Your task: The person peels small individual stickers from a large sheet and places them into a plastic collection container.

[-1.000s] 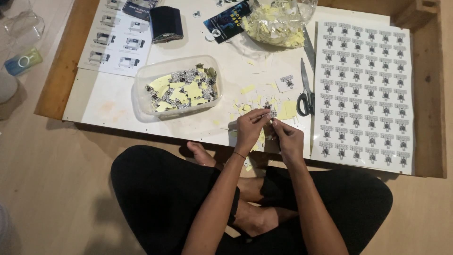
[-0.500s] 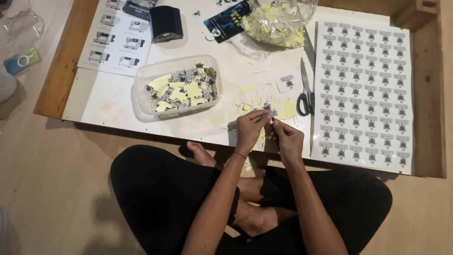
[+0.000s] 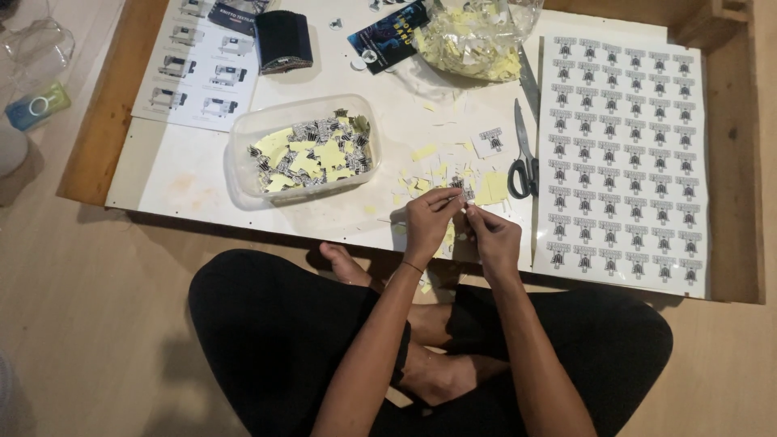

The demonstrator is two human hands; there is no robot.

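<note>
My left hand [image 3: 427, 218] and my right hand [image 3: 490, 235] meet just above the near edge of the white board [image 3: 186, 174]. Together they pinch a small printed sticker piece [image 3: 463, 194] between thumbs and fingertips. Loose yellow backing scraps [image 3: 425, 154] lie on the board right in front of my fingers. A clear plastic tub [image 3: 301, 150] with printed pieces and yellow scraps stands to the left of my hands. Black-handled scissors [image 3: 522, 154] lie just beyond my right hand.
A large sheet of printed stickers [image 3: 627, 154] covers the board's right side. A clear bag of yellow scraps [image 3: 473, 36] sits at the back, with a black pouch [image 3: 283, 40] and a printed leaflet [image 3: 198, 69] to the left. My crossed legs fill the foreground.
Both hands stay in the same spot, with only small finger movements on the little sticker piece. Nothing on the board has moved.
</note>
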